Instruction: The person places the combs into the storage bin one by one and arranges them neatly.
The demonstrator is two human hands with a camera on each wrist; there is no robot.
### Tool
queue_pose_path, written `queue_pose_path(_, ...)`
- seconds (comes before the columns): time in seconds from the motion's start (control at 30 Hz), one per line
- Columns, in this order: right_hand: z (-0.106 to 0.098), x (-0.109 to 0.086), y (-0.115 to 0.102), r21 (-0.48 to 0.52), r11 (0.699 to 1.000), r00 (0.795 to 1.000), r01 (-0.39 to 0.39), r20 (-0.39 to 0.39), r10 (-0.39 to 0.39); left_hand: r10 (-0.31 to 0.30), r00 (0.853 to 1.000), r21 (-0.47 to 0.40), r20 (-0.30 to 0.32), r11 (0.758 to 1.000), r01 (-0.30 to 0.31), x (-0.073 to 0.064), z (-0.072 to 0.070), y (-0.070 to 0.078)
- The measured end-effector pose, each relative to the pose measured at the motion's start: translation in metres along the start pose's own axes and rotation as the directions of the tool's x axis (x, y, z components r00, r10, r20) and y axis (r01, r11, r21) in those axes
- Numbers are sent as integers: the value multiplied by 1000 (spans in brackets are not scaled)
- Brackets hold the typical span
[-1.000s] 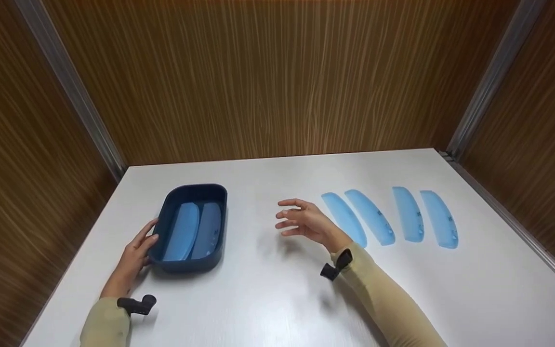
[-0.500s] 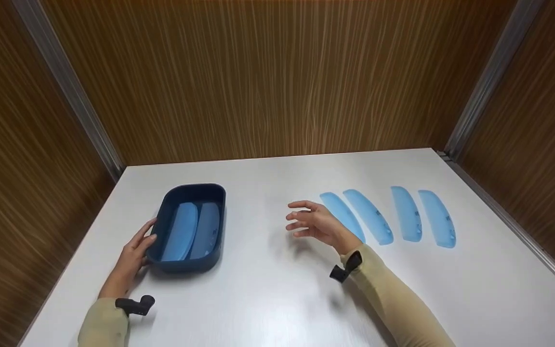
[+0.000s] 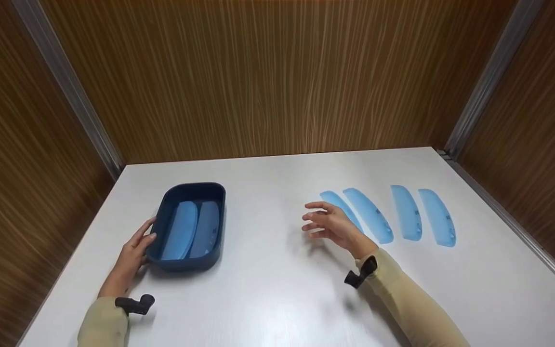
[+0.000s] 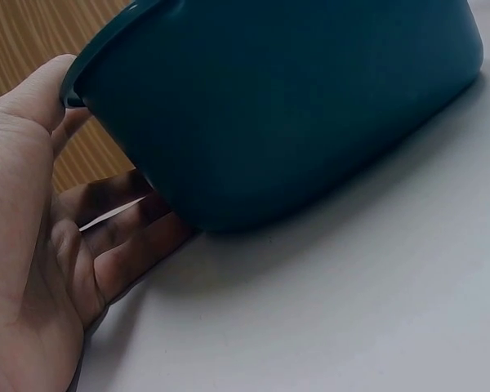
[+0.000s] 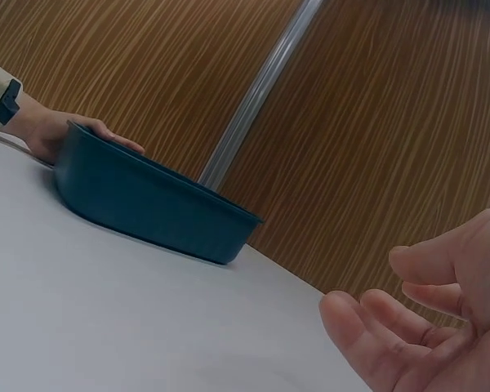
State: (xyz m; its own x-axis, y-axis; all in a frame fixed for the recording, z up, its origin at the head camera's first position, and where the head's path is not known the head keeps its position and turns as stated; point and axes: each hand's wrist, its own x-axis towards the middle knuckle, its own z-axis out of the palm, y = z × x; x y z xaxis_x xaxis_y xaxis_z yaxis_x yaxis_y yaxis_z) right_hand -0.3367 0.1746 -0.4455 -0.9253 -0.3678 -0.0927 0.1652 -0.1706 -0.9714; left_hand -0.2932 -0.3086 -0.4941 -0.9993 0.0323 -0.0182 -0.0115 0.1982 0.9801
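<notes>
Thumb and fingers of the left hand [image 3: 130, 255] hold the left side of a dark blue open box [image 3: 186, 265]: the thumb lies on the rim, the other fingers reach along the outer wall. The right hand [image 3: 340, 231] pinches nothing; its fingers are spread apart and loosely bent above the white tabletop [image 3: 263, 202], and in the head view they overlap the leftmost pale blue panel [image 3: 340, 200]. Whether they touch it cannot be told.

Within the box, 2 curved pieces lie side by side along its length, a brighter blue panel [image 3: 179, 231] on the left and a duller blue panel [image 3: 205, 229] on the right, both inside the rounded walls. Between the box's right edge and the right hand runs a broad stretch of tabletop, with more of it behind and in front of the box.

Right of that stretch are 4 pale panels in 2 pairs, the inner pair [image 3: 368, 214] and the outer pair [image 3: 437, 218], with a wider gap between pairs. The outermost panel sits well inside the table's right edge. Wood-grain walls [image 3: 277, 82] bound the back and both sides.
</notes>
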Motion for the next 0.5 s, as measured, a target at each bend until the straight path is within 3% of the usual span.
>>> queue_pose_path(0.5, -30, -13, -3, -19, 1000, 998, -3, -67, 2, 19, 1000, -26, 7, 999, -18, 0, 0, 3)
